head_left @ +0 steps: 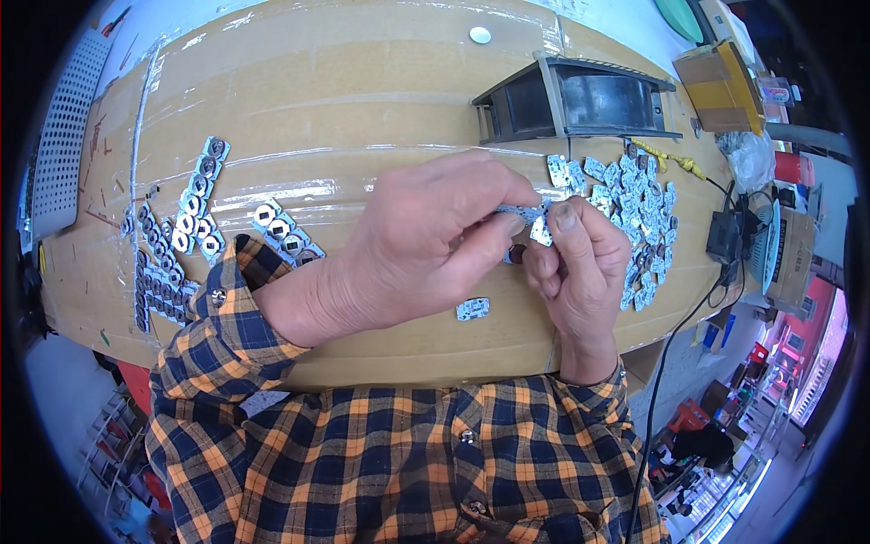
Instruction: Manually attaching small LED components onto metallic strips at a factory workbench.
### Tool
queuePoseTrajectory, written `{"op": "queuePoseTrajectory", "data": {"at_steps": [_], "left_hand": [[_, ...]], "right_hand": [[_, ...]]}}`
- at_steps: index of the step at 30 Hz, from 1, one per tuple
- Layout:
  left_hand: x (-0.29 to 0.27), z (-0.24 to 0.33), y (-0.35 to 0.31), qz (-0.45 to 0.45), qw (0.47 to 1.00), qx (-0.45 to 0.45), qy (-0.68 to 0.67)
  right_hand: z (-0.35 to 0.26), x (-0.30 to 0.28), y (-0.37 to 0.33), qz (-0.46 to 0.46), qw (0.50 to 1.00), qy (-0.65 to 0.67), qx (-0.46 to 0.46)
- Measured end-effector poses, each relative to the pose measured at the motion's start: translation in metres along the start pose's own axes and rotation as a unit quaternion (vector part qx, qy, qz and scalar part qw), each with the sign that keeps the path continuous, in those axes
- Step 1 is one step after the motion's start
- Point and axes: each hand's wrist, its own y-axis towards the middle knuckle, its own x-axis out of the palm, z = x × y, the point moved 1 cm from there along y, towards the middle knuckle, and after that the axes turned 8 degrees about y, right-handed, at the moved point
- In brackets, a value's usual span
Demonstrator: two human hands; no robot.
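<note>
My left hand [444, 231] and my right hand [584, 258] meet over the middle of the cardboard-covered table. Between thumb and fingers, my left hand pinches a small circuit board strip, mostly hidden behind the fingers. My right hand grips a small white-and-blue circuit board [541, 230] at the same spot; whether the two pieces are joined cannot be made out. On the cardboard below lies a single small circuit board [472, 309]. A pile of similar loose boards [648, 227] spreads just beyond my right hand. Left of my left forearm rests a board strip with round parts [285, 238].
More board strips [168, 272] with round parts cluster at the left. A black plastic bin [598, 102] lies at the far side, near a white disc [480, 35]. A black cable [675, 349] hangs over the right edge beside a cardboard box [720, 86].
</note>
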Motion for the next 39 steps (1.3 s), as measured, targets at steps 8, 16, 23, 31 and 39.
{"op": "queuePoseTrajectory", "data": {"at_steps": [8,16,23,31,39], "left_hand": [[0.001,0.005,-0.002,0.066,0.991,0.058,0.097],[-0.001,0.005,0.0,0.027,0.994,0.072,0.074],[0.003,0.002,-0.001,-0.003,0.995,0.087,0.055],[-0.001,0.01,0.007,-0.081,0.944,-0.207,-0.245],[-0.002,0.001,0.001,-0.048,0.944,-0.198,-0.257]], "right_hand": [[-0.001,0.004,0.0,-0.008,0.999,0.029,0.029],[0.001,0.001,-0.001,0.009,1.0,0.014,0.01],[-0.003,-0.015,0.001,0.037,0.976,-0.172,-0.129],[-0.019,-0.011,-0.002,0.004,0.871,-0.4,-0.285],[-0.007,-0.016,-0.002,-0.038,0.92,-0.299,-0.249]]}}
